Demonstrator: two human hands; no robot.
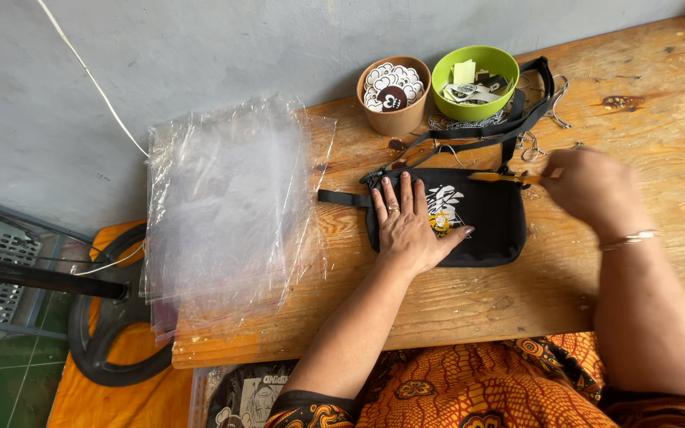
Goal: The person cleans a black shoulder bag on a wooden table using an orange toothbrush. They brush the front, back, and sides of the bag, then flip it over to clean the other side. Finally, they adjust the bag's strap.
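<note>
Left hand (pixel 408 228) lies open and flat on the black pouch (pixel 481 218); right hand (pixel 592 189) (blurred) pinches a thin stick (pixel 505 178) at the pouch's top edge.

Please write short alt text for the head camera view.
A person's left hand presses flat on a black pouch on a wooden table; the right hand works at its top edge. Clear plastic bags lie stacked left.
</note>
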